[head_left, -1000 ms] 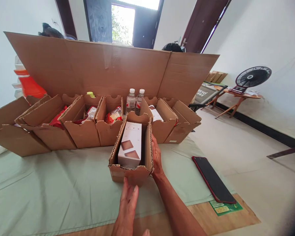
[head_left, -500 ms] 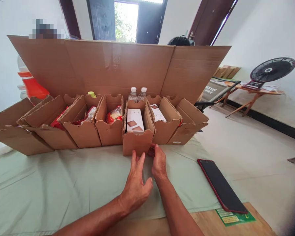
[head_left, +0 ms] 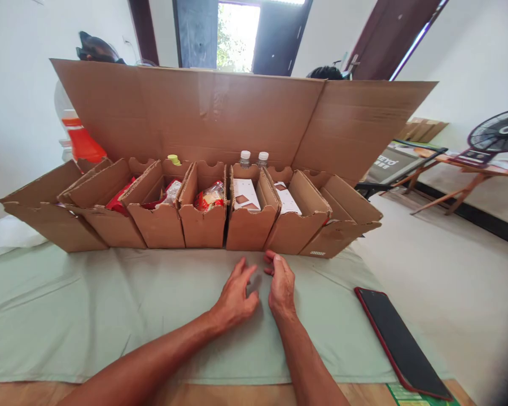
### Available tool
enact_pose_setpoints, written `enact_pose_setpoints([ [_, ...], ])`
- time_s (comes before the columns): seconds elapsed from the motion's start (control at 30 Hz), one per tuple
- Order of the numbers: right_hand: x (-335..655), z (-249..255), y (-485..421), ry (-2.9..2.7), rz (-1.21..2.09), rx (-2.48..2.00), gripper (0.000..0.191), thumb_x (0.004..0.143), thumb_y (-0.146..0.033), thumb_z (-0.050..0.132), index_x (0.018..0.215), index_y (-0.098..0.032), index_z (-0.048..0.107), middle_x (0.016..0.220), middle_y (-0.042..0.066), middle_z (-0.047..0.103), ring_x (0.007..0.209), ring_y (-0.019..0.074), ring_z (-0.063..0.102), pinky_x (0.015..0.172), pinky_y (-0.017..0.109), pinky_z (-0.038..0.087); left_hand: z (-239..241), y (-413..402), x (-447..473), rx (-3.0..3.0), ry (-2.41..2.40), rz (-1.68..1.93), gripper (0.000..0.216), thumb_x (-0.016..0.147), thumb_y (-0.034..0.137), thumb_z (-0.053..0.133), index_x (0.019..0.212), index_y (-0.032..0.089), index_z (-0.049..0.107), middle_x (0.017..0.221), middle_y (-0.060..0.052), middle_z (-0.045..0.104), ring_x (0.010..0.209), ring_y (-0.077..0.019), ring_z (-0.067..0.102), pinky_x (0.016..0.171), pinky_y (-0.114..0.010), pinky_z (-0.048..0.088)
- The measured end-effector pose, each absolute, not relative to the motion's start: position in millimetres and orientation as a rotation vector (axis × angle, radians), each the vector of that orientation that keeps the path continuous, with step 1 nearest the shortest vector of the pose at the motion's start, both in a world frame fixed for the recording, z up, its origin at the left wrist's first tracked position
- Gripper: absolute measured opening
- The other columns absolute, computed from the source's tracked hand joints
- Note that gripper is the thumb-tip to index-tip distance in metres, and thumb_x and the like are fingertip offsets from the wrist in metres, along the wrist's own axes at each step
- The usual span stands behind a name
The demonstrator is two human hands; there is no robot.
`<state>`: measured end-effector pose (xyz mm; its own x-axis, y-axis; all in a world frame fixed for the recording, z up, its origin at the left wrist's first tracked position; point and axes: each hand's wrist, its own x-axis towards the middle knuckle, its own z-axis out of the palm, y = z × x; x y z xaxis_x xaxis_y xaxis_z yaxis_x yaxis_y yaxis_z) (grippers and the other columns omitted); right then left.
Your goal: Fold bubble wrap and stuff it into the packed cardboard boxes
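My left hand (head_left: 235,295) and my right hand (head_left: 280,285) hover side by side over the pale green cloth (head_left: 110,316), just in front of a row of open cardboard bins. Both hold nothing; the left fingers are spread, the right fingers loosely curled. Nearest to them is the bin (head_left: 250,228) with a white box (head_left: 245,202) in it, which stands in line with the others. Two water bottles (head_left: 253,159) rise behind it.
Neighbouring bins (head_left: 161,225) hold red and clear snack packets. A tall cardboard sheet (head_left: 203,113) stands behind the row. A dark phone (head_left: 400,341) lies on the cloth at the right. A fan (head_left: 497,132) sits on a low table; people's heads show behind the cardboard.
The bin with the white box has been pushed back into the row. Both hands have left it and drawn back toward me over the cloth.
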<state>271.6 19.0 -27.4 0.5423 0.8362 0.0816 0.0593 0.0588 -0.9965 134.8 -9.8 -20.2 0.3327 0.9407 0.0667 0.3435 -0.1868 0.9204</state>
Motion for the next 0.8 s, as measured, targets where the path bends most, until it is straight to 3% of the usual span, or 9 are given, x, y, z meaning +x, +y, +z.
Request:
enact_pose_setpoints([
  [0.1,270,-23,16,-0.879,0.673,-1.410,0.054,0.081,-0.063,0.053,0.100,-0.017,0.072,0.106,0.015,0.076,0.101,0.0300,0.068,0.079,0.041,0.053,-37,-44,101,1.888,1.035,0.821,0.066,0.069,0.006,0.060,0.134,0.019,0.065,0.161,-0.016,0.043,0.148,-0.0336,0.043,0.121,-0.055,0.037],
  [0.2,263,-10,9,-0.967,0.638,-1.384,0.042,0.079,-0.054,0.062,0.098,-0.018,0.072,0.100,0.011,0.076,0.099,0.0275,0.068,0.092,0.044,0.051,-64,-81,66,2.102,0.812,0.827,0.064,0.073,0.008,0.059,0.136,0.022,0.062,0.157,-0.015,0.049,0.149,-0.0342,0.040,0.121,-0.056,0.035],
  [0.27,252,6,4,-1.034,0.638,-1.343,0.037,0.081,-0.050,0.063,0.099,-0.019,0.072,0.098,0.009,0.076,0.097,0.0249,0.069,0.094,0.043,0.052,-86,-98,51,2.189,0.635,0.897,0.053,0.081,0.016,0.064,0.134,0.022,0.062,0.143,-0.017,0.062,0.144,-0.0352,0.047,0.118,-0.054,0.040],
  [0.4,217,58,12,-1.359,0.668,-1.266,0.044,0.087,-0.043,0.060,0.126,-0.023,0.066,0.090,0.002,0.075,0.076,0.0174,0.068,0.077,0.033,0.055,-110,-115,41,2.113,0.510,1.158,0.038,0.093,0.036,0.067,0.128,0.024,0.063,0.114,-0.015,0.075,0.121,-0.0296,0.066,0.109,-0.045,0.050],
  [0.53,183,110,48,-1.887,0.415,-1.497,0.062,0.091,-0.027,0.052,0.152,-0.029,0.046,0.078,-0.004,0.073,0.065,0.0163,0.064,0.069,0.029,0.048,-97,-115,40,2.035,0.487,1.153,0.039,0.095,0.029,0.060,0.134,0.022,0.059,0.116,-0.015,0.075,0.115,-0.0283,0.068,0.106,-0.045,0.053],
  [0.6,174,126,67,-1.998,0.237,-1.649,0.058,0.088,-0.022,0.054,0.145,-0.029,0.055,0.074,-0.002,0.072,0.069,0.0197,0.065,0.069,0.030,0.045,-89,-114,41,2.032,0.488,1.176,0.036,0.094,0.029,0.060,0.130,0.020,0.063,0.111,-0.016,0.075,0.109,-0.0284,0.070,0.104,-0.046,0.054],
  [0.7,169,134,82,-2.016,0.137,-1.702,0.033,0.088,-0.022,0.053,0.114,-0.026,0.073,0.073,0.003,0.073,0.075,0.0235,0.066,0.068,0.031,0.042,-81,-116,43,2.030,0.509,1.204,0.032,0.089,0.026,0.063,0.120,0.017,0.068,0.103,-0.015,0.076,0.102,-0.0282,0.072,0.098,-0.043,0.057],
  [0.8,171,130,69,-2.046,0.115,-1.673,0.024,0.091,-0.022,0.050,0.098,-0.024,0.073,0.076,0.004,0.075,0.074,0.0228,0.067,0.068,0.030,0.041,-68,-122,38,1.962,0.625,1.300,0.035,0.083,0.017,0.061,0.116,0.018,0.070,0.106,-0.015,0.077,0.099,-0.0258,0.073,0.086,-0.035,0.061],
])
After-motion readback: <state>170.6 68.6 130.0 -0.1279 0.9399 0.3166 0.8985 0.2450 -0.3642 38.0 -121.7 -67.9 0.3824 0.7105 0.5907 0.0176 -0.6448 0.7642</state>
